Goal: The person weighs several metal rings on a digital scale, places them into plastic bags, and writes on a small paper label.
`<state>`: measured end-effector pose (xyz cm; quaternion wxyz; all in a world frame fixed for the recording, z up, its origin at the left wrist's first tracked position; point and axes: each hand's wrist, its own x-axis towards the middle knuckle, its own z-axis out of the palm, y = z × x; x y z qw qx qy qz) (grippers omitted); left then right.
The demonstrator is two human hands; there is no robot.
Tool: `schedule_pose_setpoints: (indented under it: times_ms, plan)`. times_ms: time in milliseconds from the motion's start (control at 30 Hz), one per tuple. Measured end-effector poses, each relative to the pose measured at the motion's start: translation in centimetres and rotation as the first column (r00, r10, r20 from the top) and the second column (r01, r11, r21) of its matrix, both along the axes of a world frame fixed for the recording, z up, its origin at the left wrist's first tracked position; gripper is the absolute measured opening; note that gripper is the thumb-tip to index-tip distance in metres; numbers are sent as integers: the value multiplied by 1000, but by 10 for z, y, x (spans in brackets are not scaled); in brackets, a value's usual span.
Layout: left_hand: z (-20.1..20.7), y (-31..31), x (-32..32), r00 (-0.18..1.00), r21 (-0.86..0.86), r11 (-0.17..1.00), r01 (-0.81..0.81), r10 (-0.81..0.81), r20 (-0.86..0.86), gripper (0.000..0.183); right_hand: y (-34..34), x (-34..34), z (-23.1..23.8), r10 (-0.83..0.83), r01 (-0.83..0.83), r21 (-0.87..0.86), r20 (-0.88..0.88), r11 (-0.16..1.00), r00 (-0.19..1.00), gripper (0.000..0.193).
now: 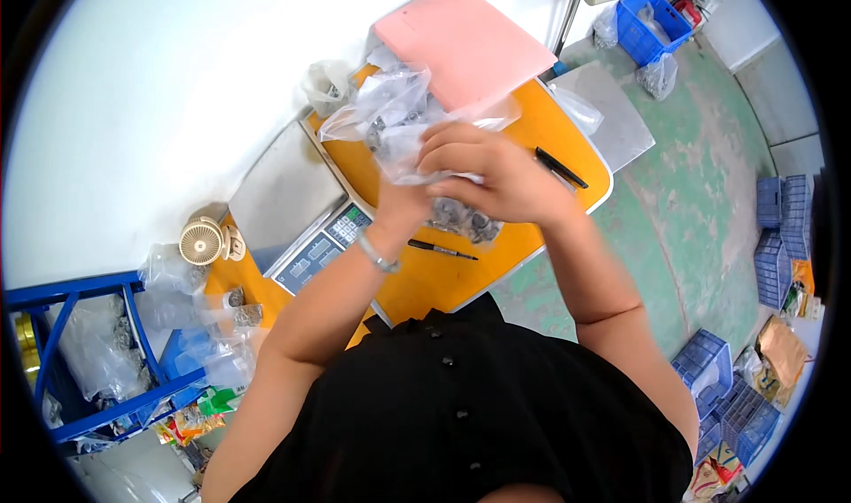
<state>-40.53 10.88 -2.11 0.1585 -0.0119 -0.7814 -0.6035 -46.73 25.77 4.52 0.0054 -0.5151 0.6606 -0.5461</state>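
Observation:
Over the orange table [519,237], both my hands are together at a clear plastic bag [465,221] with small dark and metallic parts in its lower end. My right hand [496,171] has its fingers curled and pinched on the bag's upper plastic. My left hand [406,203], with a bracelet at the wrist, is closed against the bag's neck; its fingers are mostly hidden and somewhat blurred. Right behind my hands lies another clear bag [381,104], with small metallic parts showing through it. A pen [441,250] is on the table just below the held bag.
A pink folder-like sheet [465,46] covers the table's far side. A black marker [561,168] lies right. At left are a digital scale [321,250], a small fan [202,241] and a blue rack [133,397] with bags. Blue crates [705,366] stand on the floor.

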Motion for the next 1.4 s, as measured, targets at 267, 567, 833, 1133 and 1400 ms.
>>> schedule_pose_setpoints:
  times_ms: [267, 567, 833, 1133, 1400]
  plan:
    - [62, -42, 90, 939, 469, 838, -279, 137, 314, 25, 80, -39, -98, -568, 334, 593, 264, 733, 779, 39]
    - [71, -80, 201, 839, 240, 828, -506, 409, 360, 35, -51, -12, -163, -376, 364, 194, 757, 911, 535, 98]
    - [28, -86, 258, 712, 308, 644, -700, 592, 378, 33, -52, -31, -166, -146, 163, 53, 762, 985, 631, 16]
    - [-11, -77, 303, 640, 346, 541, -767, 600, 480, 31, -95, -69, -142, -414, 474, -55, 406, 879, 815, 17]
    - [-19, -75, 318, 666, 143, 703, -696, 558, 495, 27, -122, -63, -148, -213, 316, 13, 766, 949, 606, 8]
